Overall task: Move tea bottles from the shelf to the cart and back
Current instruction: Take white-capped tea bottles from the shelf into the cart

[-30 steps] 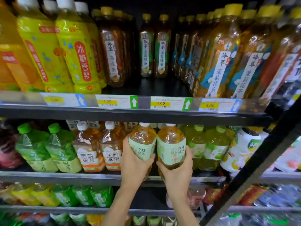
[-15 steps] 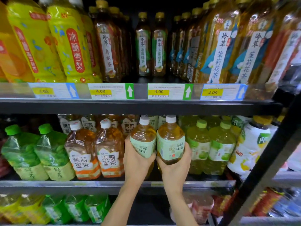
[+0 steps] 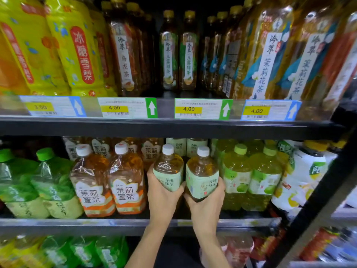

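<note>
Left bottle [image 3: 168,171] gripped by your left hand [image 3: 162,198], right bottle [image 3: 201,176] by right hand [image 3: 206,206]; both now lower, nearing shelf [image 3: 96,223] beneath: probably reshelving.

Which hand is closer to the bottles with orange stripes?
Left. The left hand grips a tea bottle beside the orange-striped bottles; the right hand holds a second tea bottle farther right.

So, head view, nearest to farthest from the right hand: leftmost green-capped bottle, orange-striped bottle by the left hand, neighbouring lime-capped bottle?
1. Lime-capped bottle, immediately right of the right hand.
2. Orange-striped bottle, left, past the left hand.
3. Leftmost green-capped bottle, far left.
</note>
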